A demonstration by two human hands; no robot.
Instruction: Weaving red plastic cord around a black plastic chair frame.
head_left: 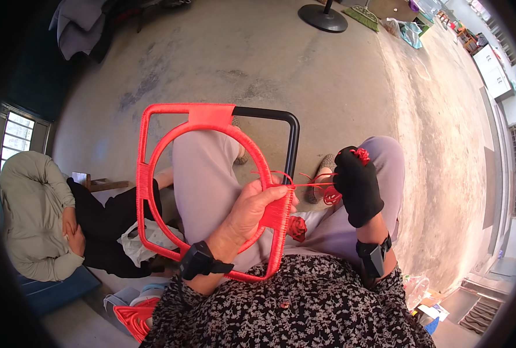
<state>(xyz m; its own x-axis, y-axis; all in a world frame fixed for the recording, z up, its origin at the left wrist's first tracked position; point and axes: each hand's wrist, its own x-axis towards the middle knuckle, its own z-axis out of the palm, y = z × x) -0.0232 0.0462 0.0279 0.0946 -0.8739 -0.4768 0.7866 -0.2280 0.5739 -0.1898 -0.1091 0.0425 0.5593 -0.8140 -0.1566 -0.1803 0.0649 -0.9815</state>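
Floor: I look down on a scuffed concrete floor point(339, 75) spreading ahead.
Neighbour: at my left sits a second person point(31, 217), hands together in the lap.
Knees: mauve trousers point(206, 165), legs bent and apart.
Frame: the squarish tubular frame point(143, 191) with an inner ring stands tilted over the left thigh, mostly wrapped in red; its far right corner shows black tube.
Left hand: the bare left hand point(251, 210) pinches the frame's wrapped right side, thumb on top.
Right hand: the black-gloved right hand point(358, 188) is closed in a fist around red cord, loops poking out.
Cord: I see one red cord point(313, 185) running taut between both hands.
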